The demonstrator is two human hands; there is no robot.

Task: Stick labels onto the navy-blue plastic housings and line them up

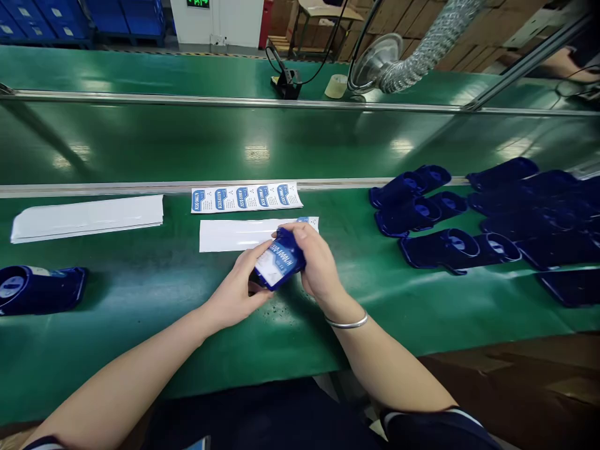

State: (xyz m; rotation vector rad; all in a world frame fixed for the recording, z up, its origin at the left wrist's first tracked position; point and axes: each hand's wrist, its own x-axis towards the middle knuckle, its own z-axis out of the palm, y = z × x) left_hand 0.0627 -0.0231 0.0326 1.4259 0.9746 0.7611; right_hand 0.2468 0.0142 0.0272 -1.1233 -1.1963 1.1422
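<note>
A dark blue plastic housing (294, 257) is held between my two hands above the green bench. On its upper face lies a blue and white label (276, 261). My left hand (241, 289) grips the housing's left and lower edges, thumb on top. From the right, my right hand (317, 262) wraps round the other end, its fingers partly hidden. Just behind the hands is a white label backing strip (229, 235), with one printed label at its right end. Beyond that lies a sheet of printed labels (247, 198).
Rows of blue housings (440, 247) stand at the right. One labelled housing (44, 289) sits at far left, near a stack of white strips (89, 217). A metal rail (234, 100) crosses behind; past it are a soldering iron stand (287, 84), a tape roll (336, 86) and a duct (429, 47).
</note>
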